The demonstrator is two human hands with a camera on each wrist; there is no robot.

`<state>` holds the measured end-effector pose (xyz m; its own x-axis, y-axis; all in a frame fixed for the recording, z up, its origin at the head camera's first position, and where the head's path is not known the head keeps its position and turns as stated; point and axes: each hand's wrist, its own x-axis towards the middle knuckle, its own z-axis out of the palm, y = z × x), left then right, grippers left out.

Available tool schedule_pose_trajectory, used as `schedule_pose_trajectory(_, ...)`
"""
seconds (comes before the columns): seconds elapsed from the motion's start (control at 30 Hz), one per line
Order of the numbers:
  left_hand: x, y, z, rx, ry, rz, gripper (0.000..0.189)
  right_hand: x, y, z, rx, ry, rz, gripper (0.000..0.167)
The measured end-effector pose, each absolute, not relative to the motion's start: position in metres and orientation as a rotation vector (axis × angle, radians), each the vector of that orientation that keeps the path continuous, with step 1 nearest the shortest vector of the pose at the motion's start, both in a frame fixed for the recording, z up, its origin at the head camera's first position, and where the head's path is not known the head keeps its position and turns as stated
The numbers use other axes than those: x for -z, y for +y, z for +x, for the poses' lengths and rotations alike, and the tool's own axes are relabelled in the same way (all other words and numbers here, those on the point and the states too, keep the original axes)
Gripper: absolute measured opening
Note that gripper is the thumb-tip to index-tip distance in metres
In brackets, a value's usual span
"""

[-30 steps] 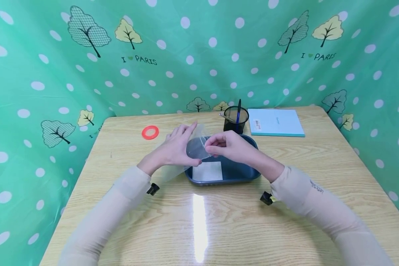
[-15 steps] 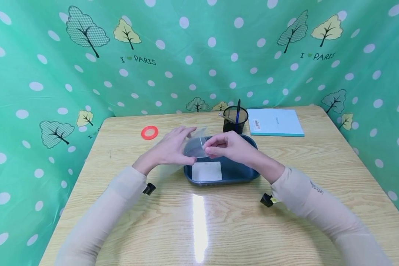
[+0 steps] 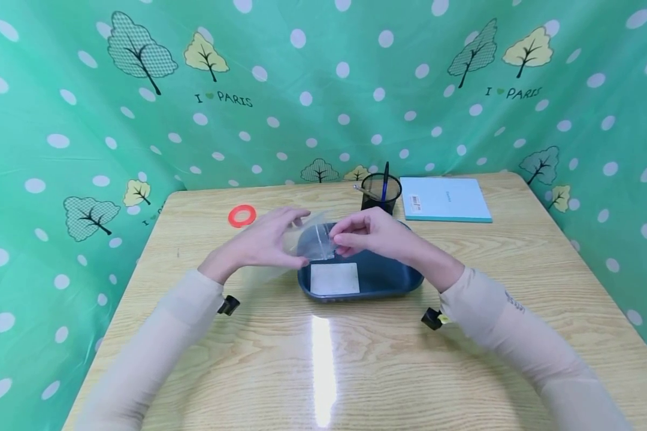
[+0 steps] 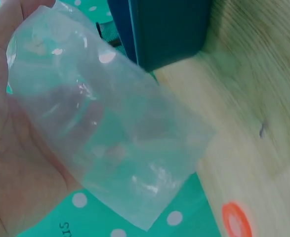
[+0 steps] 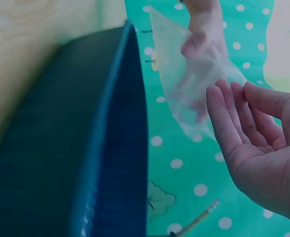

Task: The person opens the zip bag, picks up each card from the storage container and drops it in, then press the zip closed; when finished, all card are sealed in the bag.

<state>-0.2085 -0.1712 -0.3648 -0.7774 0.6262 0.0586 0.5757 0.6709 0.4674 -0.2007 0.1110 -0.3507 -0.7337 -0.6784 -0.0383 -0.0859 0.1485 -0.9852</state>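
A clear plastic zip bag hangs over the left part of a dark blue tray. My right hand pinches the edge near the zip line between thumb and fingertips. On the other side, my left hand is spread in a wide C, thumb and fingers apart around the bag's body. In the left wrist view the bag stretches across the palm; whether the fingers press it there is hard to tell. A flat white rectangular piece lies in the tray's front left.
A red ring lies on the wooden table at the back left. Behind the tray stands a black mesh pen cup with pens. A light blue notebook lies to its right.
My left hand has drawn back leftward, away from the right hand. The bag's zip end has shifted slightly left and shows more plainly. The right hand stays nearly in place.
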Motion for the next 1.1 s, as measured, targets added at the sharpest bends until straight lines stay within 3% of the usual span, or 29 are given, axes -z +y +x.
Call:
schedule_pose_trajectory(0.47, 0.357, -0.205, -0.206, -0.739, 2.736, 0.965, 0.092, 0.327, 0.115, -0.259, 1.173, 2.012, -0.843, 0.028)
schedule_pose_trajectory(1.1, 0.361, -0.229, -0.198, -0.784, 2.696, 0.920, 0.090, 0.376, 0.113, -0.290, 0.809, 1.904, -0.757, 0.040)
